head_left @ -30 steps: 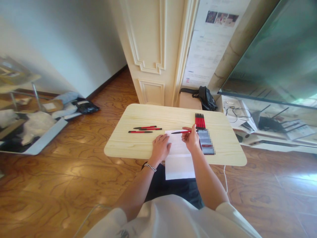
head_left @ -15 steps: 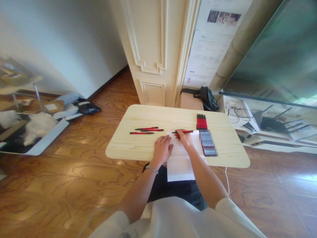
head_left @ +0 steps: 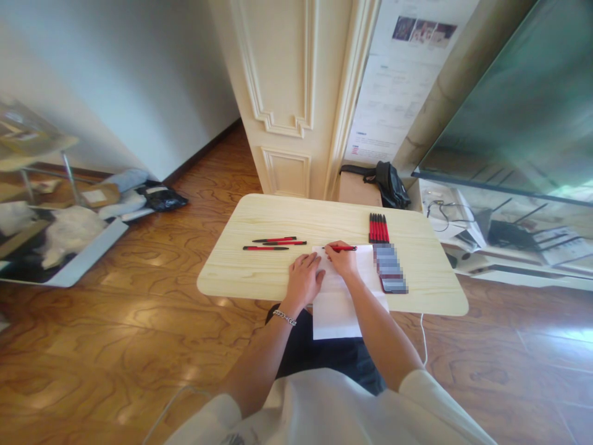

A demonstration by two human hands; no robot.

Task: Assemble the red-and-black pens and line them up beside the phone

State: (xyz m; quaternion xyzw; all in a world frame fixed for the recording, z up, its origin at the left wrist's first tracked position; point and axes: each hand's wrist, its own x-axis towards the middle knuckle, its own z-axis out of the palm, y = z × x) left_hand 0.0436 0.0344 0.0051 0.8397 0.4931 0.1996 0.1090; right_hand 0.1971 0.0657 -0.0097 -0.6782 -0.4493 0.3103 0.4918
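My right hand point(head_left: 341, 259) is closed around a red and black pen point(head_left: 346, 248), its tip low over the top left of a white sheet of paper point(head_left: 336, 312). The sheet hangs over the table's near edge. My left hand point(head_left: 304, 277) lies flat with fingers stretched, partly on the paper's left edge and partly on the table. Left of it are three loose red and black pens point(head_left: 274, 243). A row of several similar pens point(head_left: 378, 228) sits right of the paper, just above a phone with a blurred-out screen point(head_left: 390, 269).
The light wooden table point(head_left: 241, 278) has rounded corners. Behind it stand a cream panelled door point(head_left: 287, 93) and a black bag point(head_left: 391, 185) on a box. A large screen point(head_left: 519, 117) rises at right. Boxes and packaging point(head_left: 69, 241) lie on the floor at left.
My right hand has shifted the pen slightly left, and the pen's grip sits lower in the fingers. My left hand, the paper and the loose pens stay in place.
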